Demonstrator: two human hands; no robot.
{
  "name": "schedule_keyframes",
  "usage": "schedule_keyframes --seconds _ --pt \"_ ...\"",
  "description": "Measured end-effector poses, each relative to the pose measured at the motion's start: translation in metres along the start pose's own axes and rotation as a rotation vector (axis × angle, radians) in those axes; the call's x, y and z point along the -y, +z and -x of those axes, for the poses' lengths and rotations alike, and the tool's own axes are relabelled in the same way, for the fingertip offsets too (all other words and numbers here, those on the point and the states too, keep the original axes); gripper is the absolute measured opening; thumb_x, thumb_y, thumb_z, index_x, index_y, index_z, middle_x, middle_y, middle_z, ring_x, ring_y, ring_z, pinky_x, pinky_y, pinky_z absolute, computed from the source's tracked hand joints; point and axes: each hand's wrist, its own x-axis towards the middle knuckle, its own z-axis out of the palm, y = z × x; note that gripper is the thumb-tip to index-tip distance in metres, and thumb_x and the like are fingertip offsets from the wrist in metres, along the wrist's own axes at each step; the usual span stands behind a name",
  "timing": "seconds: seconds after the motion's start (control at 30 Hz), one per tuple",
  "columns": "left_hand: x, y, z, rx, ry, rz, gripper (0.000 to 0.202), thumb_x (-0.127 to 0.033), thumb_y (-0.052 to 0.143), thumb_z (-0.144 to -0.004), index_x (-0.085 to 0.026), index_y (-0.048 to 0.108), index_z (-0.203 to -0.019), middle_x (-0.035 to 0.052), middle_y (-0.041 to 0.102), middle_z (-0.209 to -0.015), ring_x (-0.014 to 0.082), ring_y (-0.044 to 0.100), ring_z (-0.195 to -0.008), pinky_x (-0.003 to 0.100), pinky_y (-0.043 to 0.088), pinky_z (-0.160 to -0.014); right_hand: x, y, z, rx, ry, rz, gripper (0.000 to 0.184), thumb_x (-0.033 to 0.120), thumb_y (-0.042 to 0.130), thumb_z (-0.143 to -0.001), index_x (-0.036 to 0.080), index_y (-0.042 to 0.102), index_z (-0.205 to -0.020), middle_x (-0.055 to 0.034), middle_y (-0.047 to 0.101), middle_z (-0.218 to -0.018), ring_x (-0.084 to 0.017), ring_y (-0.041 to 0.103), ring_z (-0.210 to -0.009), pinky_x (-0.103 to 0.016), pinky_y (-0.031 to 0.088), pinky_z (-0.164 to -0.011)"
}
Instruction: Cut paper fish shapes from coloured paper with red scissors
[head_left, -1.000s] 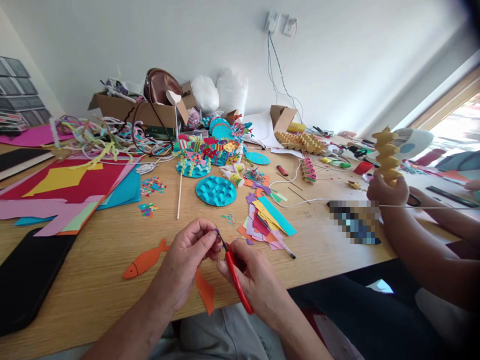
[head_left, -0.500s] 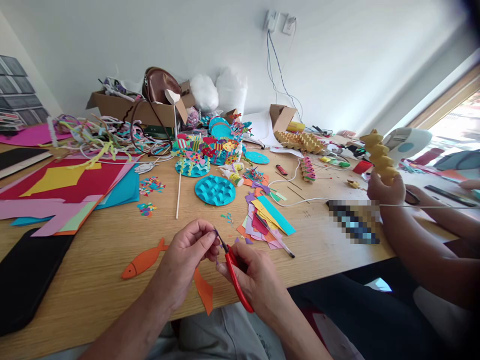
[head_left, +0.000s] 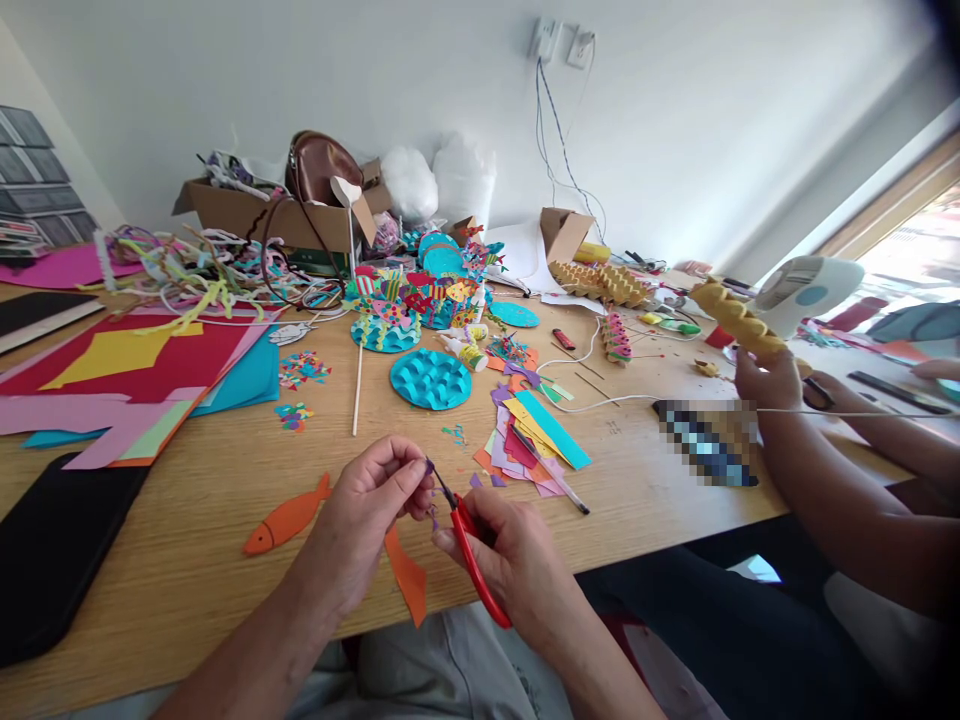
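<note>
Orange paper fish lies flat on the tabletop, beside the left hand. That hand's thumb and fingers pinch a tiny purple paper piece. Red-handled scissors point at it, gripped by the right hand. Hazard: blades sit close to left fingertips; a slip could nick skin or spoil the cut.

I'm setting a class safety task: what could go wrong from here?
The scissors in the right hand point close to the fingertips of the left hand, so a slip might nick them. The purple scrap pinched there could drop. The orange strip at the edge of the table might get brushed off.
</note>
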Motion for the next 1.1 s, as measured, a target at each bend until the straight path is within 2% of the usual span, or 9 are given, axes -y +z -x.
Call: schedule_keyframes --seconds 0.33,0.73,1.1 --pt "0.0016 0.0002 0.001 -0.024 -0.028 0.03 0.012 -0.027 0.066 -0.072 -0.017 0.06 -0.075 -0.0029 0.06 -0.062 0.0089 0.053 -0.058 0.02 0.044 -0.058 -0.0013 0.003 -0.0011 -0.005 0.029 -0.051 0.038 0.044 0.059 -0.075 0.02 0.036 -0.057 0.0069 0.032 -0.051 -0.009 0.027 -0.049 -0.021 0.021 -0.044" --pt "-0.0016 -0.003 0.0001 0.053 -0.016 -0.17 0.011 -0.027 0.063 -0.072 -0.018 0.059 -0.066 -0.0025 0.057 -0.058 0.011 0.049 -0.055 0.023 0.04 -0.056 0.0028 0.0019 0.0004 0.004 0.032 -0.028 0.036 0.043 0.058 -0.077 0.02 0.037 -0.058 0.0065 0.035 -0.052 -0.009 0.029 -0.049 -0.021 0.022 -0.045" --pt "-0.0021 -0.0065 -0.0011 0.049 -0.007 -0.223 0.01 -0.026 0.061 -0.073 -0.018 0.058 -0.068 -0.0037 0.056 -0.056 0.0109 0.049 -0.055 0.022 0.039 -0.055 0.0011 0.0001 0.0005 0.027 0.046 -0.023 0.037 0.043 0.058 -0.076 0.02 0.038 -0.057 0.0066 0.034 -0.052 -0.009 0.029 -0.05 -0.021 0.022 -0.045"
